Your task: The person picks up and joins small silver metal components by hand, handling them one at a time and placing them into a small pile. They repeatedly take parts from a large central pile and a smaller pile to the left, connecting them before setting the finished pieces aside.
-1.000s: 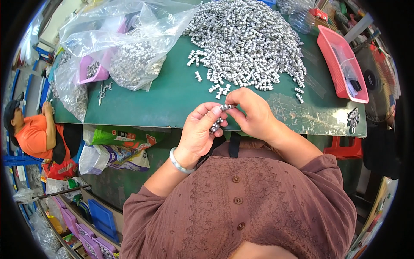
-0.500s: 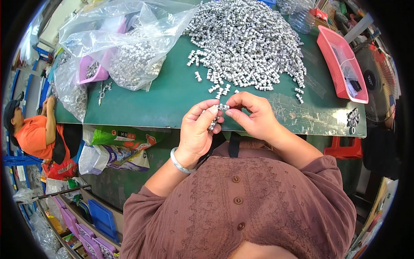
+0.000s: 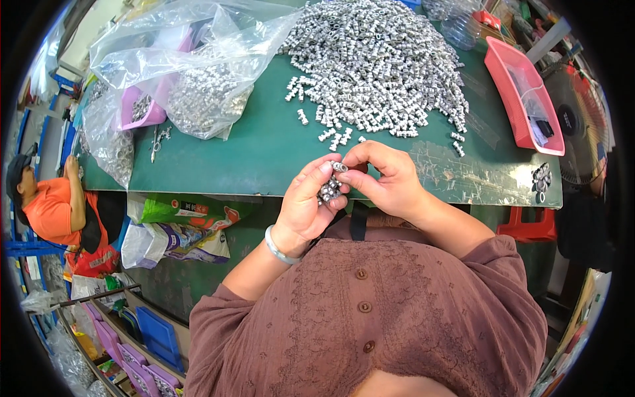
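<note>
Both hands meet above the near edge of the green table. My left hand is curled round several small silver metal fittings lying in its palm. Between its thumb and forefinger a single ribbed metal fitting is pinched, tilted with its round opening showing. My right hand closes thumb and forefinger on the right side of that same fitting. Just beyond the hands spreads a big pile of like fittings, a few loose ones lying nearest my fingers.
On the green table at the left stands a clear plastic bag of small metal parts beside a purple scoop. A pink basket sits right, near dark rings and a fan. A person in orange works far left.
The pinched fitting has turned from lying crosswise to tilted, its end facing up. My left hand has rolled open slightly, showing more fittings in the palm. My right hand has shifted slightly left.
</note>
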Action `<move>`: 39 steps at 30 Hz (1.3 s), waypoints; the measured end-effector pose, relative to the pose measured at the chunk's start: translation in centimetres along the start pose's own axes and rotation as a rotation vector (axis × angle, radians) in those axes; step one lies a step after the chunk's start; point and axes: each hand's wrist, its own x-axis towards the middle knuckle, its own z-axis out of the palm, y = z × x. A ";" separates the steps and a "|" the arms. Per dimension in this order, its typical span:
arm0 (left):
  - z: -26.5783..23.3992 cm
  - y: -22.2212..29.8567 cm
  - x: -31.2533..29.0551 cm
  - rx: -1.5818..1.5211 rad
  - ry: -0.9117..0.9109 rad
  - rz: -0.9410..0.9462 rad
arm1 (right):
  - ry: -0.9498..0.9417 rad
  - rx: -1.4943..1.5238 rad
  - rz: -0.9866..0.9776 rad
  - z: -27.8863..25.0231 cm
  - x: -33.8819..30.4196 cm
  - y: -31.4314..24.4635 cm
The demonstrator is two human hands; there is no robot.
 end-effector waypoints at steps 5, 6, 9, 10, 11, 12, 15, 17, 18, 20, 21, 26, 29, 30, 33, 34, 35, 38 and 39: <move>-0.7 -0.2 0.2 -0.161 -0.005 -0.134 | 0.006 0.076 0.047 -0.2 0.2 -0.6; -1.0 -0.2 0.3 -0.186 -0.035 -0.143 | -0.002 0.081 0.066 -0.4 0.2 -0.6; -1.2 -0.1 0.4 -0.208 -0.103 -0.150 | 0.122 -0.228 0.047 -1.8 0.1 1.2; -1.2 -0.1 0.4 -0.208 -0.136 -0.145 | 0.145 -0.324 0.078 -2.3 0.1 1.7; -1.0 -0.1 0.4 -0.208 -0.138 -0.148 | 0.169 -0.401 0.079 -2.6 0.1 2.2; -0.8 0.0 0.3 -0.195 -0.108 -0.123 | 0.127 -0.498 0.073 -3.0 0.1 2.8; -0.4 0.2 0.1 -0.174 -0.005 -0.092 | 0.054 -0.666 0.071 -2.9 -0.2 3.1; -0.1 0.2 0.0 -0.169 0.041 -0.081 | 0.026 -0.735 0.072 -2.8 -0.2 3.1; -0.2 0.1 0.1 -0.168 0.039 -0.082 | 0.012 -0.772 0.072 -2.7 -0.3 3.2; -0.9 0.0 0.2 -0.181 -0.053 -0.085 | -0.002 -0.807 0.069 -2.6 -0.3 3.4; -1.1 0.0 0.2 -0.180 -0.053 -0.084 | 0.006 -0.777 0.093 -2.6 -0.3 3.5; -1.0 0.2 0.1 0.015 -0.055 0.015 | -0.013 -0.223 0.150 -2.8 0.1 2.4; -0.2 0.0 -0.2 0.187 -0.040 0.124 | -0.039 0.008 0.016 -2.8 0.3 1.5; 0.2 0.1 -0.3 0.186 -0.039 0.124 | -0.061 0.043 -0.010 -2.7 0.3 1.3; 1.5 0.3 -0.4 0.325 -0.062 0.199 | -0.089 0.063 -0.046 -2.7 0.2 1.2; 1.7 0.5 -0.5 0.386 -0.066 0.209 | -0.102 0.048 -0.060 -2.6 0.2 1.1; 1.9 0.6 -0.6 0.447 -0.069 0.218 | -0.102 0.049 -0.061 -2.6 0.2 0.9; 1.5 0.5 -0.3 0.438 -0.078 0.223 | -0.118 0.049 -0.035 -2.3 0.3 0.3; 1.4 0.5 -0.2 0.438 -0.078 0.222 | -0.114 0.043 -0.043 -2.2 0.4 0.2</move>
